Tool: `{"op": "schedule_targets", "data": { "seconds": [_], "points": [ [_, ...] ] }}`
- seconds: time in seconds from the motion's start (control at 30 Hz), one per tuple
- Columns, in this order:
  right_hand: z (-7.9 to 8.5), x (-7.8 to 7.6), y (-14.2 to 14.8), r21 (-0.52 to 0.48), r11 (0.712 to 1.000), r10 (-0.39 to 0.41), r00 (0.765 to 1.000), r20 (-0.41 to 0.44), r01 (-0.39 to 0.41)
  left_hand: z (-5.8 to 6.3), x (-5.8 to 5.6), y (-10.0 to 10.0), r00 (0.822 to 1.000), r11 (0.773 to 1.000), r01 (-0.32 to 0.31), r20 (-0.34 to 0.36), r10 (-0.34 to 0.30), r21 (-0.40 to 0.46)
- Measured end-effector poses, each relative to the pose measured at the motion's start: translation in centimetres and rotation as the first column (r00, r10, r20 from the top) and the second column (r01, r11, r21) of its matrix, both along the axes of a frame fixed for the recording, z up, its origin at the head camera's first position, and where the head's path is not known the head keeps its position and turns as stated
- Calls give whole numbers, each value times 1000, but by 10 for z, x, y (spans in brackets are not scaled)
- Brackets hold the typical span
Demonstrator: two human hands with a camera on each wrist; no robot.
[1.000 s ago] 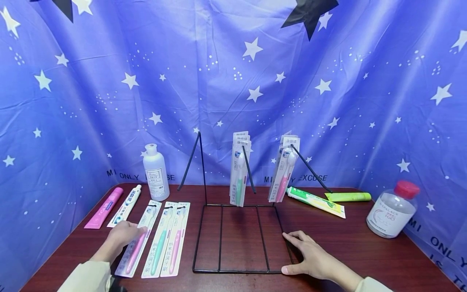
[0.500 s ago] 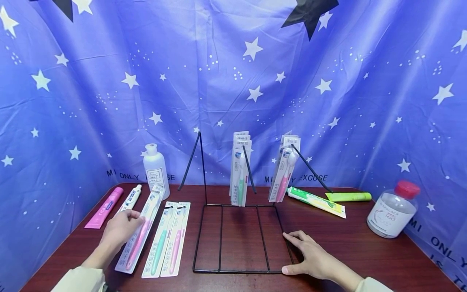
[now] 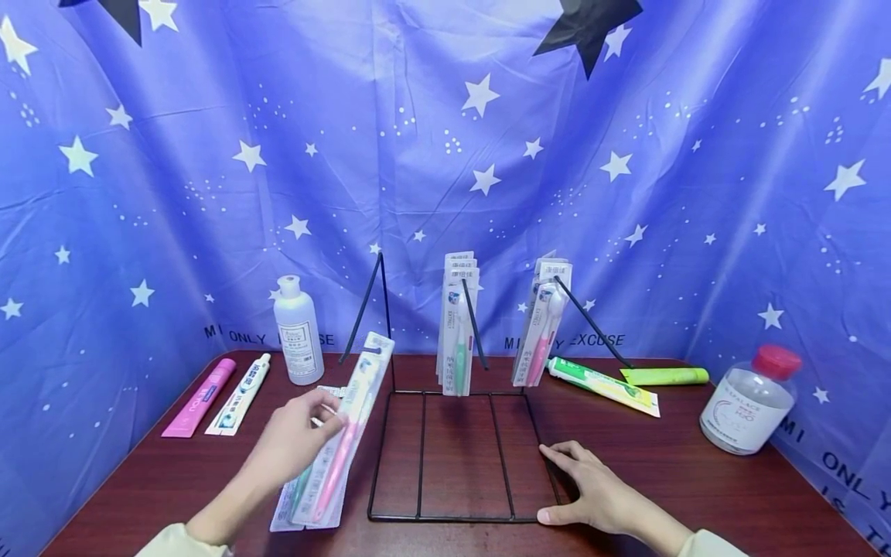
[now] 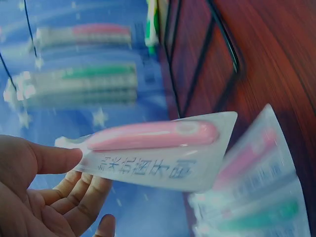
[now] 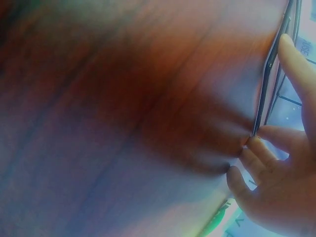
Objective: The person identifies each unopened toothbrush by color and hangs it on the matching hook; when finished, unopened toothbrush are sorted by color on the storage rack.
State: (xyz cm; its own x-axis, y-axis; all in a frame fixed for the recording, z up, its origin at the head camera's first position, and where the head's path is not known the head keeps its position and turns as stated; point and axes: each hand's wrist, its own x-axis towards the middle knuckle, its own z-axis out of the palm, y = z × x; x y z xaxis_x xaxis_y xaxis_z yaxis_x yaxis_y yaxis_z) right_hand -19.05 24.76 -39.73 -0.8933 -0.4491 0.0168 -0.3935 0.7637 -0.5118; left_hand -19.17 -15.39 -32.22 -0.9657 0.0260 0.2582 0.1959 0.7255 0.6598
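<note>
Pinched between thumb and fingers of my left hand (image 3: 295, 435) is a packaged toothbrush (image 3: 339, 464) with a pink handle, tilted, its top toward the rack's left hook. In the left wrist view its blister pack (image 4: 153, 138) extends beyond my thumb. Below it, two more packaged toothbrushes (image 3: 284, 507) lie on the table, partly covered. My right hand (image 3: 592, 487) rests, fingers spread, at the right front corner of the black wire rack (image 3: 455, 519); thumb and fingertips touch its wire in the right wrist view. Green-handled toothbrushes (image 3: 457, 348) hang on the middle hook, pink-handled ones (image 3: 539, 348) on the right.
At the left lie a pink tube (image 3: 199, 398) and a white toothpaste tube (image 3: 240, 394), near a white bottle (image 3: 299, 333). Right of the rack are a green-and-yellow toothpaste tube (image 3: 604, 385), a lime tube (image 3: 664, 376) and a red-capped bottle (image 3: 748, 402). A starry blue curtain (image 3: 418, 155) hangs behind.
My left hand has lifted the leftmost pink toothbrush off the table and carried it right, over the other two, toward the rack. My right hand stays at the rack's corner.
</note>
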Motion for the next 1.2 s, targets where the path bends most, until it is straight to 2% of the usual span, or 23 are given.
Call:
{"op": "schedule_targets", "data": {
  "seconds": [0.2, 0.47, 0.63, 0.77, 0.87, 1.1, 1.2],
  "points": [
    [-1, 0, 0, 6, 1000, -3, 1000, -12, 3, 8, 15, 40, 993, 993, 112, -40, -110, 45],
    [-2, 0, 0, 11, 1000, 0, 1000, -29, 1, 11, 33, 82, 956, 956, 287, -87, -282, 54],
    [-2, 1, 0, 30, 1000, 1, 997, -72, 1, 14, 39, 109, 913, 912, 400, -122, -389, 89],
    [-2, 1, -1, 38, 999, 1, 994, -107, 3, 18, 41, 128, 869, 862, 489, -157, -469, 135],
    [-3, 1, -2, 34, 999, -5, 993, -119, 10, 21, 44, 139, 837, 831, 539, -194, -511, 139],
    [-8, 3, -1, -16, 1000, -4, 980, -201, 1, 25, 47, 162, 765, 794, 604, -335, -550, 76],
    [-10, 3, 2, -56, 998, 12, 971, -237, -26, 28, 49, 171, 743, 782, 619, -373, -555, 71]
  ]
}}
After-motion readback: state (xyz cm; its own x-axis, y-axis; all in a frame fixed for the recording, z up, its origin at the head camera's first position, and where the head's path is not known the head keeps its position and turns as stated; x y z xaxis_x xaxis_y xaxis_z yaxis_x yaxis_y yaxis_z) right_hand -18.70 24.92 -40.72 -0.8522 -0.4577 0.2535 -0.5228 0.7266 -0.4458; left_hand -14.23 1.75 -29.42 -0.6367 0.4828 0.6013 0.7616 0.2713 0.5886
